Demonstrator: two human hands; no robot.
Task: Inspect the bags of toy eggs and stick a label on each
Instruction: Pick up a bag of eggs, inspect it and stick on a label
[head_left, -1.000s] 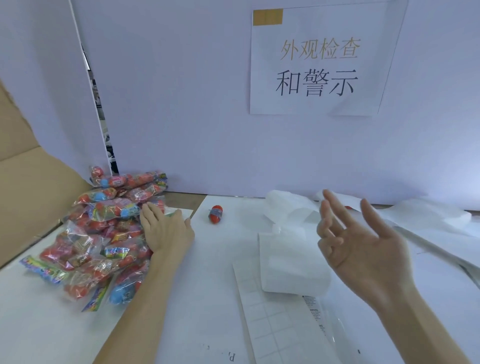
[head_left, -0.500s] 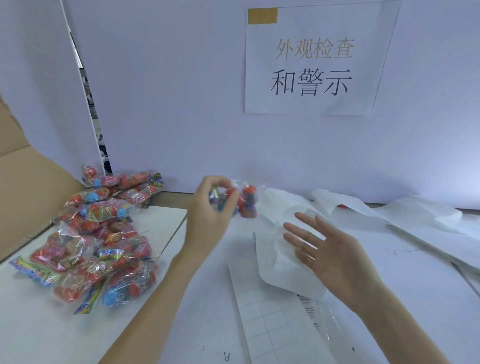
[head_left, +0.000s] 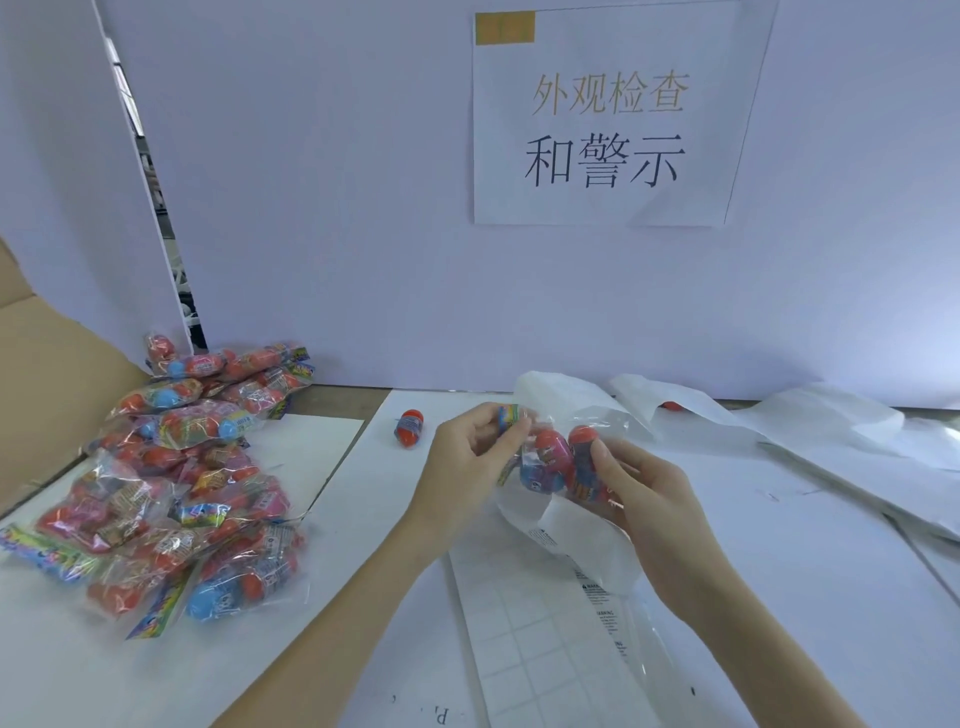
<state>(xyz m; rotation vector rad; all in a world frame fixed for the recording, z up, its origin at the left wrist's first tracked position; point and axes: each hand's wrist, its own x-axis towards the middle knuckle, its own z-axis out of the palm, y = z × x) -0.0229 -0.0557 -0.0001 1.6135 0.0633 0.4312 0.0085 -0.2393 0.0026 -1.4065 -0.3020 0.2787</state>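
Nearest the camera, a label sheet ruled into a grid of small rectangles is laid flat on the white table, with its right edge overlapped by clear plastic film printed with small warning text. Above the sheet, a clear bag of toy eggs is held up off the table between both hands. Its colourful header end is pinched between the thumb and curled fingers of the left hand, while the egg end is gripped by the right hand, whose thumb is pressed against a red-and-blue egg through the plastic. Two or more eggs can be made out inside the bag; the exact count cannot be told. To the left, well apart from the hands, a pile of similar bags is heaped on the table, reaching back to the partition. A brown cardboard flap is seen at the far left edge, beside the pile. A single loose egg, red with a blue band, is lying on the table just beyond the left hand. Crumpled white backing paper is spread along the far right of the table. On the pale back wall a paper sign printed with Chinese characters is fixed with brown tape at its upper left corner.
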